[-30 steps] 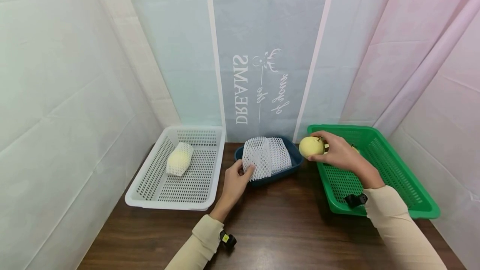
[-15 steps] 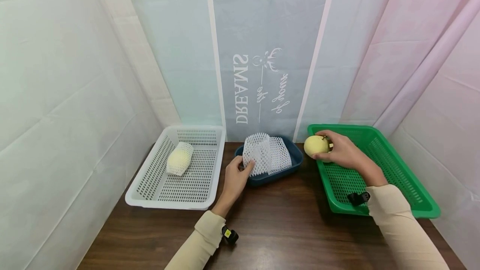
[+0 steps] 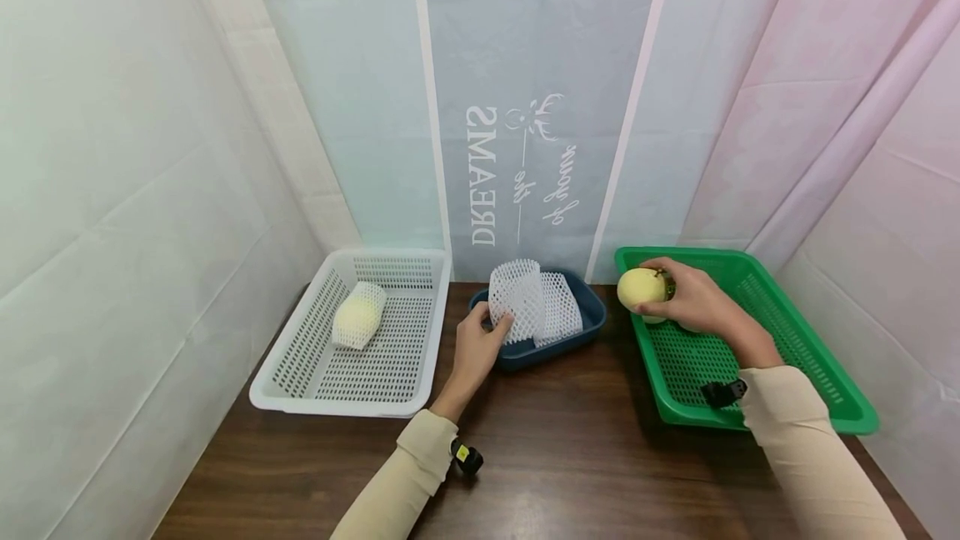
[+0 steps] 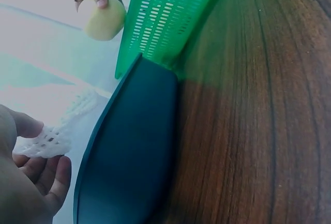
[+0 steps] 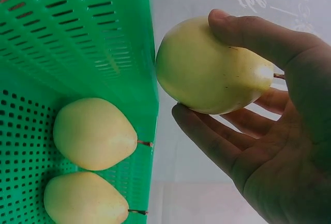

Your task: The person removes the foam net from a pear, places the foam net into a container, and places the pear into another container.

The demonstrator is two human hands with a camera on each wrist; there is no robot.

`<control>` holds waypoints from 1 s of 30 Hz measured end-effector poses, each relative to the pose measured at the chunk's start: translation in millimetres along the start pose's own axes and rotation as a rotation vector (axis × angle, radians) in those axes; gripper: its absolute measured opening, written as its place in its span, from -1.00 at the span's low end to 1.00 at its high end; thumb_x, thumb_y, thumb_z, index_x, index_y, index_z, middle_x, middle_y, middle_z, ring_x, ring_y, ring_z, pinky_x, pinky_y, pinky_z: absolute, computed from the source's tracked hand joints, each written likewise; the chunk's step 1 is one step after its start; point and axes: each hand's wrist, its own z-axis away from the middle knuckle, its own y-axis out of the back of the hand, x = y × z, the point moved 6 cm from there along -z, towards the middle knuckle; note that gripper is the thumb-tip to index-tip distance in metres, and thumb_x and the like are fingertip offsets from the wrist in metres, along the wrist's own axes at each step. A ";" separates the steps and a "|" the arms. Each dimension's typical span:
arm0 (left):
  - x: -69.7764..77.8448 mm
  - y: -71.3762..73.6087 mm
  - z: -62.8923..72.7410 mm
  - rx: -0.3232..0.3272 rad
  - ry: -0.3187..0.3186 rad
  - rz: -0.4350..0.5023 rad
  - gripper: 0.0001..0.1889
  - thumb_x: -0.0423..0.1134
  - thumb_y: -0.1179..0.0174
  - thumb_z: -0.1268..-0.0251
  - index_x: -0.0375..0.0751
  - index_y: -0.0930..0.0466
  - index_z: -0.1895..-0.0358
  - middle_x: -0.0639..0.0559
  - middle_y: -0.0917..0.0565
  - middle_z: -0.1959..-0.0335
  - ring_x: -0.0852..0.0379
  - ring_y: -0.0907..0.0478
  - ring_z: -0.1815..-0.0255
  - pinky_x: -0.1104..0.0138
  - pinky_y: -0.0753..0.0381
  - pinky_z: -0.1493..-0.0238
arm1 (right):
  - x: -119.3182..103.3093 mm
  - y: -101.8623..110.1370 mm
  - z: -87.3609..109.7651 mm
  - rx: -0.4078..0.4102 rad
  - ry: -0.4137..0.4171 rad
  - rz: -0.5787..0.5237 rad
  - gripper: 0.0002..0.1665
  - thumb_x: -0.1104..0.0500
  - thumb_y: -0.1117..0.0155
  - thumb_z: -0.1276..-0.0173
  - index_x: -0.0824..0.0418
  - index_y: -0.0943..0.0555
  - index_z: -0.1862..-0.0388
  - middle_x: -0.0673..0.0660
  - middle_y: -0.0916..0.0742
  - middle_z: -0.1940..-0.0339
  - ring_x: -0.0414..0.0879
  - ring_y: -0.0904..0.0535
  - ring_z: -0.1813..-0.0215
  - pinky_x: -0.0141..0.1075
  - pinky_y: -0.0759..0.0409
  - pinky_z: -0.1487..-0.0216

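My left hand [image 3: 480, 348] pinches a white foam net sleeve [image 3: 517, 298] between thumb and fingers, above the dark blue tray [image 3: 555, 354]. Another foam net [image 3: 558, 307] lies in that tray. In the left wrist view the held net [image 4: 51, 140] shows between the thumb and curled fingers. Over the left edge of the green basket [image 3: 757, 398], my right hand [image 3: 693, 298] grips a pale yellow pear [image 3: 641, 290]. The right wrist view shows the pear [image 5: 207, 69] held between thumb and fingertips, its stem toward the palm. Two more pears, one upper [image 5: 95, 133] and one lower [image 5: 85, 200], lie inside the basket.
A white basket [image 3: 337, 407] at the left holds a pear wrapped in a foam net [image 3: 360, 317]. All containers stand on a dark wooden table [image 3: 555, 457]. Pale cloth [image 3: 375, 107] hangs behind and at both sides.
My right hand has drawn the pear rightward, toward the green basket. My left hand has raised the foam net slightly and moved a little to the right, with more of the tray's front showing.
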 end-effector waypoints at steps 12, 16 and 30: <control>-0.4 -6.1 -7.0 -0.018 0.004 -0.044 -0.73 -0.16 -0.32 -0.53 -0.27 -0.68 -0.10 -0.17 -0.81 0.02 0.03 -0.74 0.11 0.23 -0.72 0.12 | 11.1 5.3 1.8 0.004 -0.009 0.026 -0.03 -0.13 -0.59 -0.33 0.33 -0.42 -0.52 0.46 -0.67 -0.22 0.24 -0.65 -0.05 0.04 -0.63 0.12; 0.1 -8.8 -9.0 -0.041 0.005 -0.035 -0.72 -0.16 -0.30 -0.55 -0.27 -0.67 -0.11 -0.16 -0.80 0.04 0.07 -0.72 0.16 0.29 -0.69 0.17 | 12.5 6.4 3.0 0.002 -0.011 0.019 -0.03 -0.11 -0.60 -0.33 0.36 -0.42 -0.51 0.48 -0.67 -0.20 0.25 -0.65 -0.04 0.03 -0.63 0.15; -3.0 -15.9 -13.4 -0.058 0.025 -0.045 -0.72 -0.20 -0.27 -0.55 -0.30 -0.63 -0.14 -0.15 -0.79 0.10 0.16 -0.68 0.24 0.37 -0.65 0.26 | 24.1 6.6 8.1 -0.024 -0.044 -0.005 -0.05 -0.09 -0.58 -0.35 0.38 -0.41 -0.50 0.48 -0.64 -0.24 0.32 -0.64 -0.12 0.04 -0.66 0.11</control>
